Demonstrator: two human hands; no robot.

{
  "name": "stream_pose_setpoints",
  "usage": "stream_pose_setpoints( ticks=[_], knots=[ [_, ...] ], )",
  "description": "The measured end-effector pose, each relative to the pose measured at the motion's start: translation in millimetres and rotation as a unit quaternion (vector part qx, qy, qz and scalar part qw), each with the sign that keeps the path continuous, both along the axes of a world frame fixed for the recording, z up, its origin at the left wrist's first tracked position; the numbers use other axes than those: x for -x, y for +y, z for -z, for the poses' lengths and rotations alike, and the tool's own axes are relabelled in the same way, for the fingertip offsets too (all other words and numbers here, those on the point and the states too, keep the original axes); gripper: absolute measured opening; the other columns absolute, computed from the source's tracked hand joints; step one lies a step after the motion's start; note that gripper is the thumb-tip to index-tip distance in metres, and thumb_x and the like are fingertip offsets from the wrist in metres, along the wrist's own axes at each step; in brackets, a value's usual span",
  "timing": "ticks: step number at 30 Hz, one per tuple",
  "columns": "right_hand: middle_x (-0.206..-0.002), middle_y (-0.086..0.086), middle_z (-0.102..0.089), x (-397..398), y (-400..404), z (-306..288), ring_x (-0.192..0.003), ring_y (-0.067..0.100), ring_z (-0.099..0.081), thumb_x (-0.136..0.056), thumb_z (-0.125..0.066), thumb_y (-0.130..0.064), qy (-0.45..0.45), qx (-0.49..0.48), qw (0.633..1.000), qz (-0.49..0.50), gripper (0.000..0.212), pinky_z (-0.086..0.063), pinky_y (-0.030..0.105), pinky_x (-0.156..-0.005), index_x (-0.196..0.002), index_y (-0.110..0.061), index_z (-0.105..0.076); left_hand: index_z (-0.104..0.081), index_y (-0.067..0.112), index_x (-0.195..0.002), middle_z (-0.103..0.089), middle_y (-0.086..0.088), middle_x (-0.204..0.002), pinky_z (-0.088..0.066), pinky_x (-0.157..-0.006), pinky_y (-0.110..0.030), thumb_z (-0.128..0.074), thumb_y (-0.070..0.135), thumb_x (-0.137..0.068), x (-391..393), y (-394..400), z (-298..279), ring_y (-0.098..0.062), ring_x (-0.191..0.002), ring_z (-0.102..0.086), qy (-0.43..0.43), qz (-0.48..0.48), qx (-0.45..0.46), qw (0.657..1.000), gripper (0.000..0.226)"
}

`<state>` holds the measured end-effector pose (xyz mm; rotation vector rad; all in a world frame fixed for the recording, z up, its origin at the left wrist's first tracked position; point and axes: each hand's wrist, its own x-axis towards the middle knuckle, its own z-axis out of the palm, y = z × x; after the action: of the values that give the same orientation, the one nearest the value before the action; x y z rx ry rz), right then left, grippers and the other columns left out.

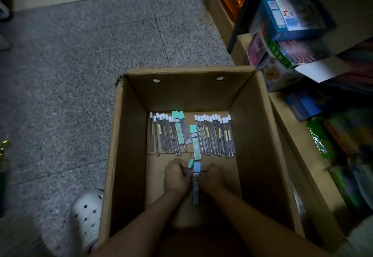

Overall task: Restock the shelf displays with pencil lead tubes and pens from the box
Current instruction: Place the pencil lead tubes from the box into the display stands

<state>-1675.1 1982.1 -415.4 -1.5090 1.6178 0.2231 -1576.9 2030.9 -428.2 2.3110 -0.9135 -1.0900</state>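
Pencil lead tubes (193,135) lay in two rows on the floor of the cardboard box (260,119). Nearer the camera, the left hand (176,175) pinched a green-capped tube (191,163), and the right hand (212,177) grasped a blue-capped tube (196,184).

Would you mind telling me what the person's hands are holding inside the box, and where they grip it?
The left hand grips a teal-capped lead case just below its cap; the right hand grips a blue-capped lead case near its cap end.
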Motion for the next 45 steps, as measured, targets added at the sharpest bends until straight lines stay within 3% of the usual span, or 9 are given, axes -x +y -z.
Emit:
stream_pose_setpoints(
  ticks=[1, 3, 8, 12, 21, 24, 27, 39, 45],
  knots=[
    [-0.110, 0.015, -0.069, 0, 0, -2, -0.104, 0.027, -0.063, -0.087, -0.068, -0.014, -0.011, -0.006, 1.000, 0.020, 0.004, -0.051, 0.032, -0.089, -0.086, -0.010, -0.069, -0.045, 0.020, -0.077, -0.059, -0.005, -0.092, -0.044, -0.073, -0.033, -0.066, 0.010, -0.086, 0, 1, 1, -0.023, -0.089, -0.056, 0.003, -0.008, 0.014, 1.000, 0.025],
    [-0.108, 0.018, -0.069, 4, -1, -4, -0.102, 0.031, -0.064, -0.087, -0.068, -0.007, -0.025, -0.006, 0.997, 0.070, 0.029, -0.050, 0.032, -0.083, -0.067, -0.020, -0.051, -0.045, 0.017, -0.084, -0.060, -0.002, -0.087, -0.036, -0.064, -0.030, -0.061, 0.011, -0.090, -1, 1, 0, -0.022, -0.083, -0.055, 0.005, -0.037, 0.035, 0.999, 0.019],
    [-0.117, 0.020, -0.062, 15, -15, -12, -0.109, 0.034, -0.059, -0.092, -0.055, -0.001, -0.055, -0.004, 0.992, 0.117, 0.030, -0.048, 0.035, -0.087, -0.118, -0.006, -0.043, -0.045, 0.013, -0.114, -0.063, -0.009, -0.106, -0.048, -0.079, -0.031, -0.050, 0.012, -0.098, -21, -19, -10, -0.020, -0.091, -0.059, 0.056, -0.115, 0.058, 0.990, 0.016],
    [-0.111, 0.015, -0.058, 11, -40, -16, -0.083, 0.017, -0.054, -0.094, -0.053, -0.004, -0.061, 0.030, 0.987, 0.145, 0.030, -0.040, 0.022, -0.055, -0.122, -0.004, -0.041, -0.058, 0.013, -0.121, -0.066, -0.003, -0.104, -0.047, -0.073, -0.026, -0.070, 0.023, -0.087, -47, -52, -19, -0.018, -0.089, -0.060, 0.022, -0.129, 0.075, 0.988, 0.037],
    [-0.124, 0.008, -0.062, -16, -68, 2, -0.111, 0.024, -0.059, -0.081, -0.077, -0.033, 0.009, 0.087, 0.995, -0.039, 0.061, -0.049, 0.033, -0.087, -0.131, -0.011, -0.051, -0.059, 0.015, -0.107, -0.065, -0.005, -0.101, -0.041, -0.054, -0.025, -0.081, 0.047, -0.071, -66, -101, -11, -0.019, -0.080, -0.058, -0.072, -0.079, -0.039, 0.993, 0.053],
    [-0.132, 0.007, -0.057, -24, -64, 14, -0.119, 0.025, -0.056, -0.078, -0.079, -0.041, 0.027, 0.109, 0.992, -0.050, 0.072, -0.047, 0.034, -0.092, -0.136, -0.013, -0.048, -0.058, 0.012, -0.106, -0.063, -0.009, -0.109, -0.051, -0.063, -0.032, -0.079, 0.044, -0.075, -60, -104, -1, -0.023, -0.089, -0.061, -0.091, -0.060, -0.054, 0.993, 0.049],
    [-0.134, 0.006, -0.054, -28, -60, 20, -0.122, 0.025, -0.054, -0.080, -0.077, -0.040, 0.061, 0.125, 0.989, -0.060, 0.069, -0.047, 0.037, -0.095, -0.136, -0.016, -0.046, -0.060, 0.009, -0.112, -0.063, -0.010, -0.113, -0.058, -0.075, -0.038, -0.077, 0.034, -0.079, -58, -101, 1, -0.026, -0.097, -0.064, -0.076, -0.098, -0.057, 0.991, 0.045],
    [-0.131, 0.003, -0.051, -12, -27, 12, -0.116, 0.022, -0.055, -0.089, -0.068, -0.033, 0.091, 0.130, 0.984, -0.078, 0.048, -0.051, 0.035, -0.093, -0.131, -0.016, -0.050, -0.054, 0.015, -0.097, -0.057, 0.006, -0.075, -0.043, -0.057, -0.024, -0.077, 0.032, -0.081, -30, -33, -13, -0.013, -0.069, -0.056, 0.061, -0.267, -0.030, 0.961, 0.033],
    [-0.116, 0.007, -0.062, -1, -13, 11, -0.107, 0.023, -0.060, -0.092, -0.064, -0.031, 0.003, 0.097, 0.995, 0.020, 0.037, -0.051, 0.037, -0.092, -0.121, -0.009, -0.058, -0.061, 0.014, -0.097, -0.070, -0.004, -0.100, -0.055, -0.089, -0.041, -0.081, 0.025, -0.077, -31, -18, -15, -0.024, -0.092, -0.066, 0.156, -0.263, 0.013, 0.952, 0.030]
  ],
)
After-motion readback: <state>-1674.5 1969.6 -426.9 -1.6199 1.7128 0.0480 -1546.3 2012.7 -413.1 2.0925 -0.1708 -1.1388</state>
